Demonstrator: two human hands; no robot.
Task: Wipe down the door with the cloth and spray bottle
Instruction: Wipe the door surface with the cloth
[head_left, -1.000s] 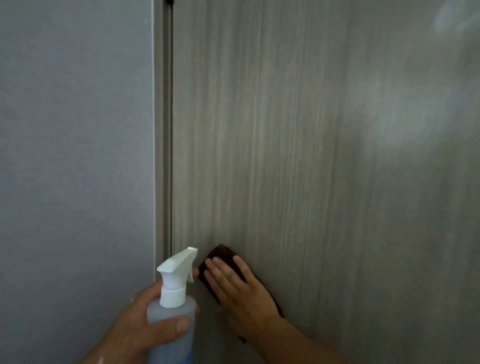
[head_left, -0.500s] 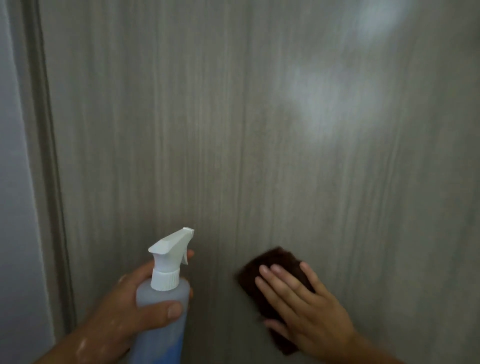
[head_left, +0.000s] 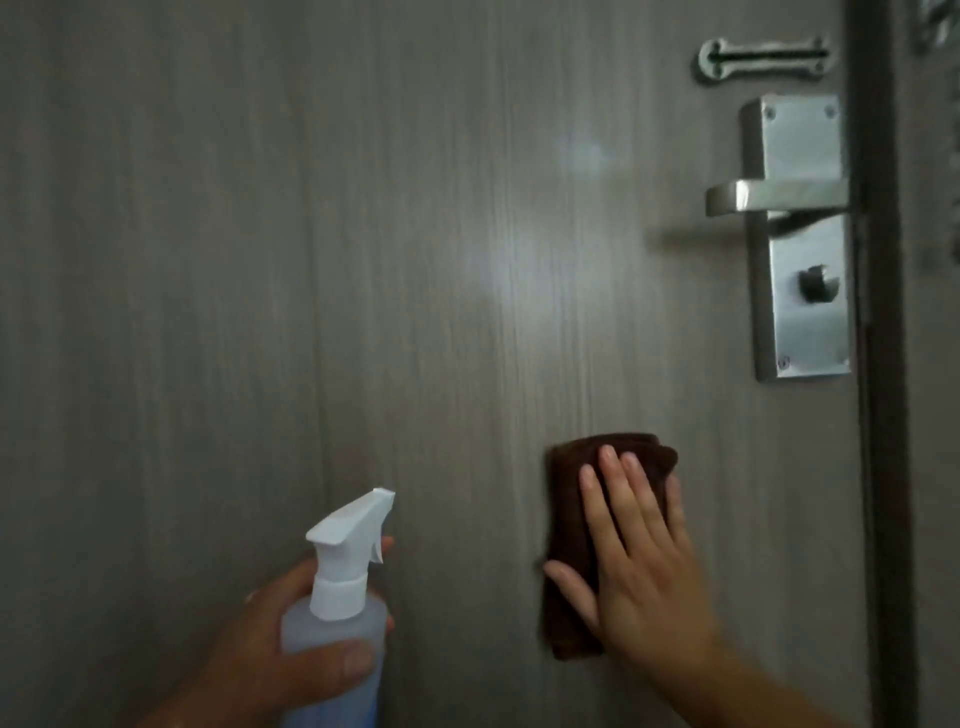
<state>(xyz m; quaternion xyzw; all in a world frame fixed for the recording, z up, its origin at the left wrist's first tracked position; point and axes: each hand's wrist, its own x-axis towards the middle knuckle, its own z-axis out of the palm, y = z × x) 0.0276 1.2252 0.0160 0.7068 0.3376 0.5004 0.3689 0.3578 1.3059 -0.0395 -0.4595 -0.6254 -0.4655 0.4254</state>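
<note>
A grey wood-grain door (head_left: 363, 260) fills the view. My right hand (head_left: 639, 561) lies flat with straight fingers on a folded dark brown cloth (head_left: 566, 519), pressing it against the door below and left of the handle. My left hand (head_left: 280, 649) grips a clear spray bottle (head_left: 332, 639) of bluish liquid at the bottom centre; its white trigger head (head_left: 348, 530) points right and up toward the door.
A metal lever handle (head_left: 769, 195) on a steel plate (head_left: 800, 322) with a thumb-turn sits at the upper right. Above it is a small metal latch plate (head_left: 763, 57). The dark door edge and frame (head_left: 883, 364) run down the right side.
The cloth and my right hand have slid rightward across the door, from its left edge toward the handle side. The view followed right. The bottle stays gripped in my left hand.
</note>
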